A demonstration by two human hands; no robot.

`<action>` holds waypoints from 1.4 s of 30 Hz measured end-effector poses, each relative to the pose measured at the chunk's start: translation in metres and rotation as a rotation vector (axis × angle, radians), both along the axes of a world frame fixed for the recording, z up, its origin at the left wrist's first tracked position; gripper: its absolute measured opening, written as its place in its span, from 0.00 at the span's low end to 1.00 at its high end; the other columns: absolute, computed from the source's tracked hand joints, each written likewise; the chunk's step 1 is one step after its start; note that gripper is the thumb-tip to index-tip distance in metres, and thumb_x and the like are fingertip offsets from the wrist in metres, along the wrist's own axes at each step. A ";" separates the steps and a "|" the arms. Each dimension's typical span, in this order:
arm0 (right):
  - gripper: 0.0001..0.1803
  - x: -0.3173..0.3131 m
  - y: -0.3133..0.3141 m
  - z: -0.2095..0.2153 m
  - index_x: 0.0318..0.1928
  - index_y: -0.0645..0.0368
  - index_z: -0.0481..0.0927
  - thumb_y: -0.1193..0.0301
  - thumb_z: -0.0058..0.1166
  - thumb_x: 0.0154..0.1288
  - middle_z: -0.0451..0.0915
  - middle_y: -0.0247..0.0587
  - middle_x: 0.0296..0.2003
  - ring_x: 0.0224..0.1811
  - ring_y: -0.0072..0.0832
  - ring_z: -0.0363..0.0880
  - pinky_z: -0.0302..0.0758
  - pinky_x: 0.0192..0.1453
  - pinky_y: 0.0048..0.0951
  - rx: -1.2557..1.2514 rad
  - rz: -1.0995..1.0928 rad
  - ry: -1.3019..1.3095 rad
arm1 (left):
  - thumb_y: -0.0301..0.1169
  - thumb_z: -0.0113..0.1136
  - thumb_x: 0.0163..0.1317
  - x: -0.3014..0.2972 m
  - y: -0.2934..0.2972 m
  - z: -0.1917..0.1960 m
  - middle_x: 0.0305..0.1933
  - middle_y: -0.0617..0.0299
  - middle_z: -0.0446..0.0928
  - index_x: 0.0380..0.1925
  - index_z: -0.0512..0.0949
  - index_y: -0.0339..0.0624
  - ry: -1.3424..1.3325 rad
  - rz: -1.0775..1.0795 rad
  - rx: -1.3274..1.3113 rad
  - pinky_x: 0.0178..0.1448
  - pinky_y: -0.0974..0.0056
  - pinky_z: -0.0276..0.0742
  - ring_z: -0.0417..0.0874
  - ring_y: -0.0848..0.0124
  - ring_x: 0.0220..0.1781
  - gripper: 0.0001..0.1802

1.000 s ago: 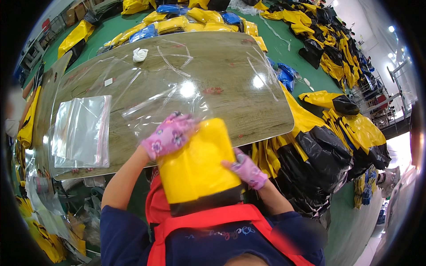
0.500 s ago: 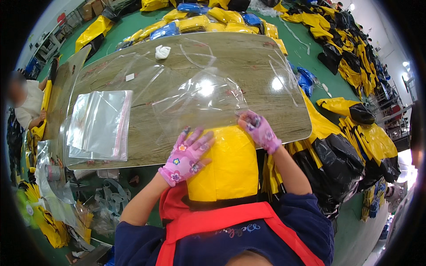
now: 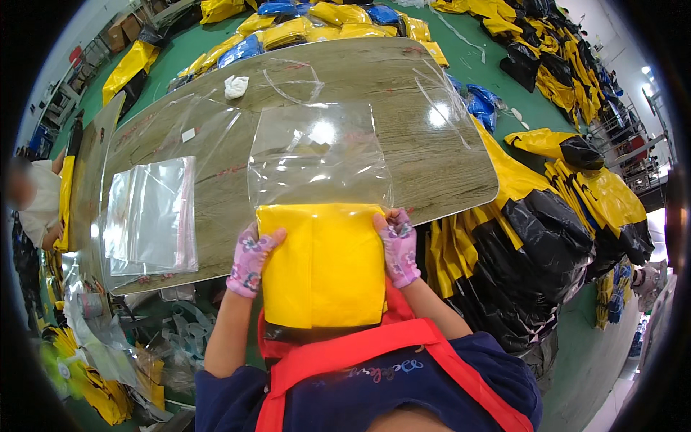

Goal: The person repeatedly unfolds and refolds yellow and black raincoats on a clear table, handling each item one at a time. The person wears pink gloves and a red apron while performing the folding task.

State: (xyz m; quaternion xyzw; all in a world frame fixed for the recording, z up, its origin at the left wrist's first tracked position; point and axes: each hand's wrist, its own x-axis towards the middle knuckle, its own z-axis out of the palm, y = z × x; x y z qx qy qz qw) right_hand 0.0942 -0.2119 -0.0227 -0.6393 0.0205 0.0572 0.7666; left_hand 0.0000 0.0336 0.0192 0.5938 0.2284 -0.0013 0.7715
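A folded yellow sheet packet (image 3: 324, 263) with a dark lower edge lies between my hands at the table's near edge. My left hand (image 3: 252, 255), in a pink flowered fingerless glove, grips its left side with the thumb on top. At the upper right corner my right hand (image 3: 397, 243), gloved alike, is closed on the packet. Beyond it a clear plastic bag (image 3: 317, 162) lies spread flat, its near end meeting the packet's far edge; whether the packet's edge is inside the bag I cannot tell.
A stack of clear bags (image 3: 151, 216) lies on the wood-patterned table (image 3: 403, 165) to the left. Farther back is a crumpled white wad (image 3: 235, 87). Yellow and black bundles (image 3: 547, 230) hang at the right. Another person (image 3: 42, 194) stands at the far left.
The clear bag has gone from crumpled to spread flat. My left hand has moved from the packet's top to its left side, and the packet has shifted left.
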 end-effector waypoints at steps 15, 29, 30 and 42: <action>0.05 0.010 -0.043 0.010 0.37 0.61 0.79 0.72 0.57 0.65 0.78 0.27 0.30 0.32 0.12 0.73 0.69 0.37 0.16 -0.178 0.299 0.021 | 0.26 0.62 0.60 -0.024 -0.017 -0.001 0.49 0.58 0.78 0.54 0.70 0.34 -0.018 0.094 -0.057 0.51 0.69 0.75 0.80 0.70 0.45 0.22; 0.07 -0.011 -0.054 0.013 0.40 0.62 0.75 0.82 0.53 0.61 0.79 0.41 0.49 0.43 0.21 0.78 0.73 0.46 0.22 -0.086 0.085 -0.170 | 0.30 0.56 0.67 -0.027 -0.012 -0.012 0.50 0.59 0.76 0.55 0.68 0.33 -0.003 0.058 0.100 0.52 0.70 0.73 0.77 0.73 0.48 0.20; 0.07 -0.007 -0.053 0.010 0.42 0.62 0.76 0.81 0.54 0.62 0.80 0.41 0.46 0.42 0.21 0.78 0.74 0.45 0.22 -0.147 0.150 -0.143 | 0.30 0.55 0.67 -0.029 -0.013 -0.014 0.50 0.59 0.76 0.55 0.68 0.33 0.004 0.071 0.096 0.51 0.70 0.73 0.77 0.73 0.48 0.19; 0.04 -0.018 -0.051 -0.001 0.36 0.59 0.80 0.75 0.56 0.61 0.79 0.44 0.27 0.27 0.32 0.78 0.73 0.34 0.25 -0.814 0.061 -0.692 | 0.26 0.56 0.65 -0.046 -0.019 -0.019 0.50 0.58 0.77 0.54 0.71 0.31 0.048 0.077 0.069 0.56 0.70 0.71 0.76 0.72 0.50 0.18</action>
